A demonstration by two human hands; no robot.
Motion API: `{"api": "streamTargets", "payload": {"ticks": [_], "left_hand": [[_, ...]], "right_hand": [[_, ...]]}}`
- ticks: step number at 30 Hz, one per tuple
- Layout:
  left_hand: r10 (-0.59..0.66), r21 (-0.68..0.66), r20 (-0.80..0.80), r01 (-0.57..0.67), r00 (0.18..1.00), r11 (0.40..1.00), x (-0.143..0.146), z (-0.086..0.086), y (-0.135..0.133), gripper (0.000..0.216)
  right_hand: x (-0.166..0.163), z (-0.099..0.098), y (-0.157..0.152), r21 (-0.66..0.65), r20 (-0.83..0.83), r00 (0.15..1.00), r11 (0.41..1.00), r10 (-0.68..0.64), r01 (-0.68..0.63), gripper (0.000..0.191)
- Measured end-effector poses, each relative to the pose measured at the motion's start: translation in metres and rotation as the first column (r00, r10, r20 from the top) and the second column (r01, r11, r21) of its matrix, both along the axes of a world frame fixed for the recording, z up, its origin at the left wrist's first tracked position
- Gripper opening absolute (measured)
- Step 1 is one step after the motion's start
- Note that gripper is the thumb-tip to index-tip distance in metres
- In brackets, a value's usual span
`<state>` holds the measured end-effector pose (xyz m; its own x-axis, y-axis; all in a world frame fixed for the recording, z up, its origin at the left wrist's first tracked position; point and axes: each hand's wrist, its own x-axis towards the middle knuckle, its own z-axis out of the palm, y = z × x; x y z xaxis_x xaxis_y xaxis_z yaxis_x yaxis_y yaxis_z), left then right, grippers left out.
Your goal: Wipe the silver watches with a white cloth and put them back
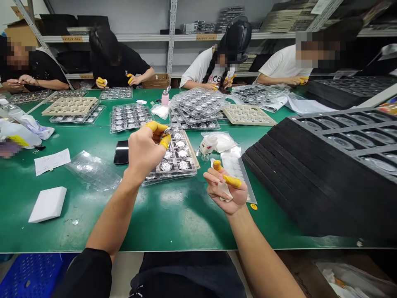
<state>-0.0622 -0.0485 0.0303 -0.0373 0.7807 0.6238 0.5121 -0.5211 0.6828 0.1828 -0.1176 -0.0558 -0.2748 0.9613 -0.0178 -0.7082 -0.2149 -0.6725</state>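
My left hand (145, 150) is raised over a clear tray of round silver parts (182, 163). Its fingers, with yellow finger cots, pinch one small round silver part (168, 131). My right hand (228, 189) is palm up to the right of that tray, above the green table (173, 215). It also wears yellow cots on thumb and forefinger, and its fingers curl round a small white wipe (223, 190).
A tall stack of black foam trays (313, 174) fills the right side. A black phone (121, 152), a clear bag (93, 169), a white block (48, 203) and paper slips lie at left. Several other people work across the table behind stacks of trays (198, 103).
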Motion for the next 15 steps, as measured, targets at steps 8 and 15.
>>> {"api": "streamTargets", "payload": {"ticks": [8, 15], "left_hand": [[-0.030, -0.011, -0.007, 0.030, 1.000, 0.999, 0.007, -0.002, -0.001, 0.014], [-0.060, -0.049, 0.059, 0.062, 0.996, 0.997, 0.016, -0.001, -0.009, 0.037]], "right_hand": [[-0.010, 0.010, 0.006, 0.025, 0.014, 1.000, 0.999, 0.023, -0.023, 0.032], [-0.021, 0.029, 0.016, 0.097, 0.031, 0.996, 0.992, 0.083, -0.086, 0.041]]}}
